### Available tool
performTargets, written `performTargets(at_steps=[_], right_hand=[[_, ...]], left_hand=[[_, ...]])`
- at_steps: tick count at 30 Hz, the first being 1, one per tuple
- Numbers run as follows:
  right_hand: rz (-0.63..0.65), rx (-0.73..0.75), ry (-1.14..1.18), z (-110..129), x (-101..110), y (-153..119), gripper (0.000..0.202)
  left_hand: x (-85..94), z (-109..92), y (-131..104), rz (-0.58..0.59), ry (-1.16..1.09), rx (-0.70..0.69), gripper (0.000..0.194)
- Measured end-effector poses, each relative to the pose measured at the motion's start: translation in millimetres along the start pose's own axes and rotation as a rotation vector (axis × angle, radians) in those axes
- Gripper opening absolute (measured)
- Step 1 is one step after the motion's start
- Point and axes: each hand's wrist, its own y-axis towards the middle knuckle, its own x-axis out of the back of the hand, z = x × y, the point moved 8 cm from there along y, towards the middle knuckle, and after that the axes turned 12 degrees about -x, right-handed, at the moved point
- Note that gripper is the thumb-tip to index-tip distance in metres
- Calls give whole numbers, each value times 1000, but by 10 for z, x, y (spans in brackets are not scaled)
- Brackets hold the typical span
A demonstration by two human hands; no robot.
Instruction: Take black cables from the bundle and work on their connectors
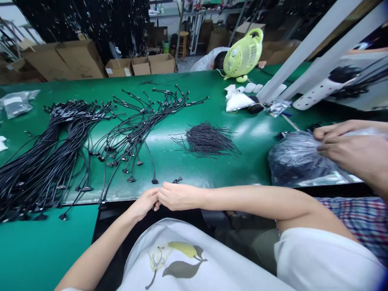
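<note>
My left hand (146, 203) and my right hand (179, 197) meet at the table's front edge, fingers closed together. Between them they hold a black cable (177, 180), whose connector ends poke out beyond my right hand; the rest of it is hidden by my fingers. Ahead and to the left lies a loose spread of black cables (142, 125) with plugs at both ends. A denser bundle of similar cables (54, 149) hangs toward the left edge. Straight ahead sits a pile of short black wire ties (210, 139).
At right, a co-worker's hands (348, 147) grip a clear plastic bag (297, 157) of dark items. Beyond are a green fan (245, 54), a white bag (239, 101) and slanted white posts (309, 48). Cardboard boxes (80, 58) line the table's far side, where another person bends.
</note>
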Motion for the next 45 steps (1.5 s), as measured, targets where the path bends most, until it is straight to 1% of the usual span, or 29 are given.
performTargets(at_steps=[3, 5, 7, 9, 11, 13, 14, 15, 16, 18, 19, 20, 22, 24, 25, 26, 27, 29, 31, 32, 34, 35, 37, 39, 40, 41, 42, 43, 45], right_hand=[[41, 21, 2, 40, -53, 22, 23], [105, 14, 16, 55, -117, 31, 24], [181, -27, 24, 34, -181, 46, 25], [260, -122, 52, -62, -240, 78, 26], [347, -283, 131, -247, -313, 119, 23], [390, -505, 246, -485, -386, 149, 17], [375, -631, 305, -603, -412, 152, 16], [330, -752, 360, -702, -427, 146, 16], [260, -857, 412, -772, -433, 130, 16], [98, -999, 521, -818, -442, 69, 20], [31, -1034, 588, -808, -456, 27, 21], [-14, -1052, 662, -790, -481, -21, 21], [-44, -1088, 787, -786, -542, -143, 21], [-40, -1137, 833, -838, -565, -272, 23], [-42, -1163, 829, -871, -551, -324, 24], [-47, -1176, 806, -892, -518, -352, 23], [-50, -1166, 768, -888, -471, -350, 21], [-44, -1068, 671, -783, -361, -258, 16], [-33, -918, 589, -588, -277, -128, 15], [-24, -858, 578, -494, -265, -83, 16], [1, -829, 611, -397, -302, -69, 16], [20, -846, 631, -394, -341, -92, 15], [38, -929, 662, -469, -412, -179, 16], [19, -1019, 685, -580, -429, -268, 19], [-14, -1058, 699, -632, -410, -301, 21], [-57, -1090, 720, -675, -378, -323, 24], [-108, -1112, 750, -706, -338, -332, 26], [-161, -1131, 795, -727, -301, -334, 28], [-249, -1193, 976, -751, -293, -346, 30]], left_hand=[[9, -3, -3, -20, 0, 10, 31], [17, -13, -14, -34, 17, 6, 29], [25, -31, -27, -57, 54, -9, 26], [44, -73, -23, -103, 111, -57, 20], [97, -163, 10, -191, 200, -164, 12], [183, -260, 65, -314, 255, -274, 25], [237, -296, 98, -378, 234, -312, 32], [290, -313, 136, -427, 168, -330, 37], [334, -312, 179, -450, 68, -324, 40], [393, -322, 243, -429, -112, -297, 46], [422, -358, 242, -406, -144, -302, 46], [448, -420, 216, -377, -115, -328, 45], [455, -586, 109, -299, 92, -429, 36], [338, -688, 4, -157, 349, -508, 30], [261, -676, -21, -82, 436, -503, 30], [204, -631, -22, -32, 458, -465, 29], [182, -574, -4, -26, 425, -415, 29], [209, -461, 63, -94, 278, -309, 38], [272, -371, 118, -189, 70, -213, 54], [299, -355, 125, -224, -20, -187, 59], [323, -401, 95, -257, -129, -199, 62], [312, -455, 66, -245, -129, -232, 61], [261, -582, -2, -214, -2, -336, 56], [222, -636, -53, -259, 132, -409, 37], [211, -616, -64, -305, 142, -417, 29], [191, -563, -59, -338, 108, -404, 34], [146, -484, -37, -337, 42, -373, 44], [81, -402, -9, -310, -38, -337, 50], [-42, -306, 29, -255, -144, -308, 47]])
